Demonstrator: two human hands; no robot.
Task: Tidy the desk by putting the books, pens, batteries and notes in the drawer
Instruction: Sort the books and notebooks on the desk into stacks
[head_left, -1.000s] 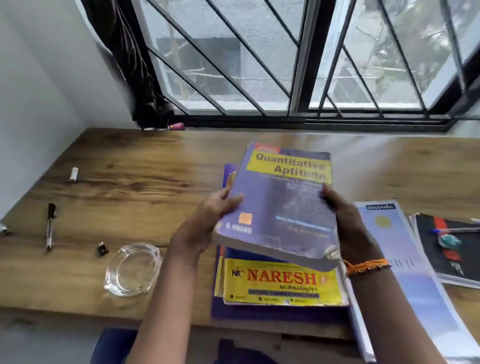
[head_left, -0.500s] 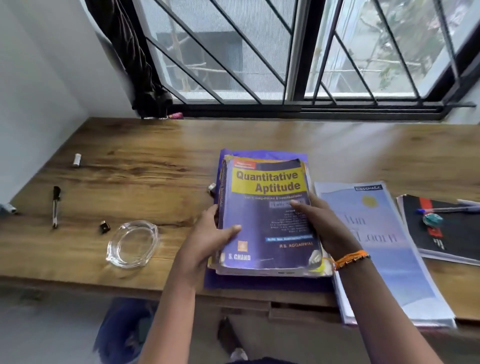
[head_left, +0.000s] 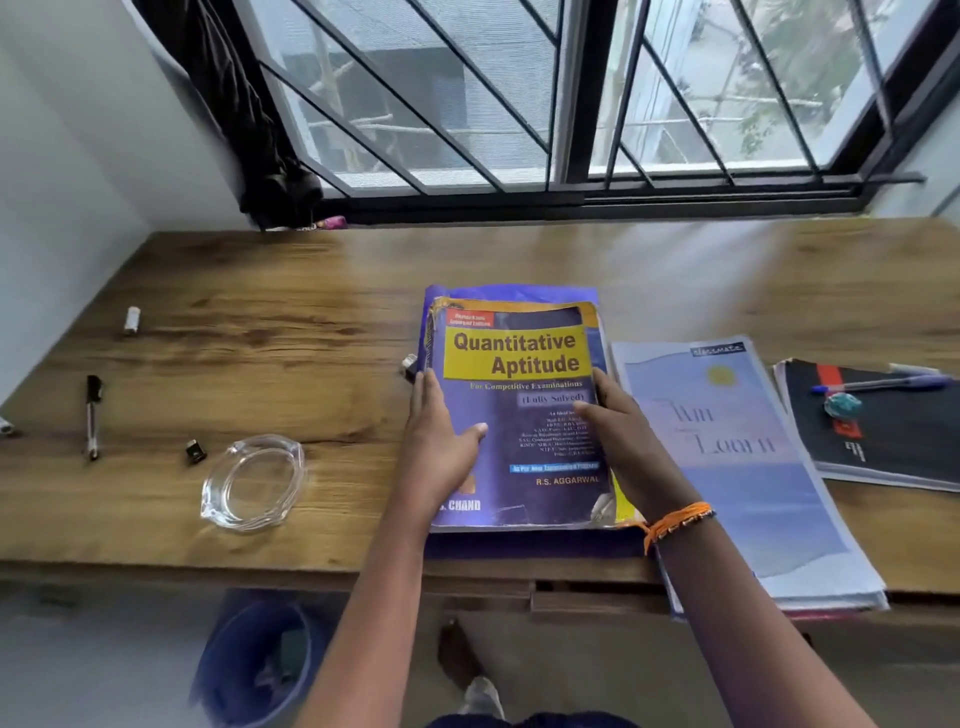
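A purple "Quantitative Aptitude" book (head_left: 519, 364) lies on top of a stack of books at the middle of the wooden desk (head_left: 311, 322). My left hand (head_left: 441, 452) grips its left edge, thumb on the cover. My right hand (head_left: 621, 441) holds the right edge. A black pen (head_left: 92, 415) and a white battery (head_left: 132, 318) lie at the far left. A light-blue notebook (head_left: 743, 467) sits right of the stack, then a black notebook (head_left: 893, 441) with a blue pen (head_left: 883, 384) on it. The drawer front (head_left: 597, 600) shows under the desk edge.
A glass ashtray (head_left: 253, 483) and a small black object (head_left: 196, 451) lie left of the stack. A small grey item (head_left: 409, 366) sits by the book's left edge. A blue bin (head_left: 254, 665) stands on the floor below. The barred window runs behind the desk.
The purple book, held tilted above the stack a second ago, now lies flat on it, covering the yellow book. Both hands stay at its edges.
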